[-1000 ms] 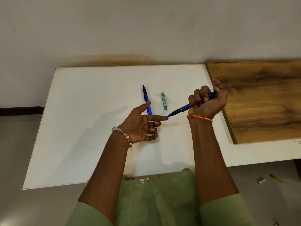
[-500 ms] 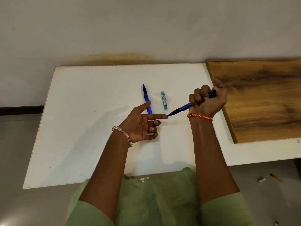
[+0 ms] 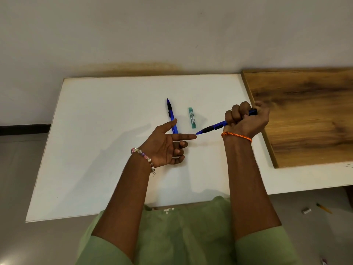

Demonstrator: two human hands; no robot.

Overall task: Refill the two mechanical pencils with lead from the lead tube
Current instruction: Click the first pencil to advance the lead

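Above the white rectangular tabletop [image 3: 107, 150], head view: the right hand [image 3: 246, 119] grips a blue plastic mechanical pencil with a black grip [image 3: 212, 128] in a closed fist, thumb blurred at the rear cap, tip aimed left. The left hand [image 3: 166, 146] holds nothing; its index finger is straight and meets the pencil tip, thumb raised, other fingers loosely curled. A second blue mechanical pencil [image 3: 172, 116] lies on the table beyond the left hand, and just beside it, apart, lies the small teal translucent lead tube [image 3: 192, 117]. The step appears to be checking lead feed at the tip. The next move probably calls for putting this pencil down or opening its cap, then taking the tube.
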